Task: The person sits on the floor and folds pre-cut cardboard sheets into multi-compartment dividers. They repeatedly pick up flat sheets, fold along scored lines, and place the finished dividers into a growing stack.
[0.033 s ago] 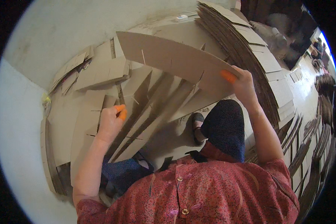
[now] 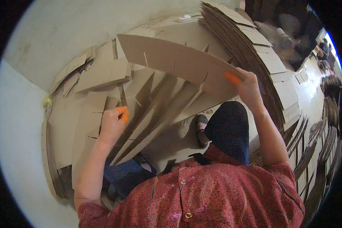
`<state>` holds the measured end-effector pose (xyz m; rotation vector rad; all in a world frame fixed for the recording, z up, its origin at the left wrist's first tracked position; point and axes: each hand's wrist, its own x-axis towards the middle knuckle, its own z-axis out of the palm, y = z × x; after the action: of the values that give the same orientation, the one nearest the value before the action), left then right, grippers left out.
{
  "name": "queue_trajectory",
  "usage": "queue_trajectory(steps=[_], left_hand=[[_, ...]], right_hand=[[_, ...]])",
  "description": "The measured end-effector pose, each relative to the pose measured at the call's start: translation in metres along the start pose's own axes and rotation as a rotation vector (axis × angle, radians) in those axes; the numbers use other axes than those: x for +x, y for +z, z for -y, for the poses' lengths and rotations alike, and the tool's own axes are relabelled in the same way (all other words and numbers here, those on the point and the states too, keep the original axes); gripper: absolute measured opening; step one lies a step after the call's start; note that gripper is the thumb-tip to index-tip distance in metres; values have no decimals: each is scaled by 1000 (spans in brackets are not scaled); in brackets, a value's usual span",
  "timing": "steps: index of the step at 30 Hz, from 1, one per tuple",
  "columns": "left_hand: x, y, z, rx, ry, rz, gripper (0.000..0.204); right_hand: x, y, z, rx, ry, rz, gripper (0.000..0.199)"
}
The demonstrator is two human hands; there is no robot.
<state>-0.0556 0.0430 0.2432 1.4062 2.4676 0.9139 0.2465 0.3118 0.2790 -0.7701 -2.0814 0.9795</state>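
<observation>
My right hand (image 2: pixel 247 88) grips the right end of a long slotted cardboard strip (image 2: pixel 171 62) and holds it flat across above the others. My left hand (image 2: pixel 111 124) holds the near ends of several slotted cardboard strips (image 2: pixel 155 114) that stand on edge side by side and fan away from me. The upper strip lies crosswise over their far ends. Orange finger covers sit on a finger of each hand. My knees in dark patterned trousers (image 2: pixel 228 129) are below the strips.
A tall leaning stack of flat cardboard sheets (image 2: pixel 250 49) runs along the right. Loose cardboard pieces (image 2: pixel 98 72) lie at the left by the white wall (image 2: pixel 64 30). More stacked strips (image 2: pixel 311 152) stand at the far right. A shoe (image 2: pixel 201 129) rests on the floor.
</observation>
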Motion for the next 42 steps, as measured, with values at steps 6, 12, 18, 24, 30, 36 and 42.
queue_trajectory(steps=[6,12,18,24,30,36,42], left_hand=[[-1,4,4,-45,0,-30,27],[-3,1,-1,3,-34,-15,28],[-5,-1,-6,7,-146,-33,29],[-4,0,-4,100,8,3,27],[0,2,-11,108,36,-12,23],[9,12,-60,266,347,-217,34],[38,72,-97,384,247,169,27]], right_hand=[[-8,-4,1,-63,-42,-7,19],[-19,-7,-4,-101,-61,13,19],[-37,2,-34,-77,-75,47,17],[-51,25,-58,74,-83,-47,14],[-51,49,-69,9,-184,-56,14],[-70,41,-77,55,-184,-68,13],[-73,38,-69,15,-106,-30,14]])
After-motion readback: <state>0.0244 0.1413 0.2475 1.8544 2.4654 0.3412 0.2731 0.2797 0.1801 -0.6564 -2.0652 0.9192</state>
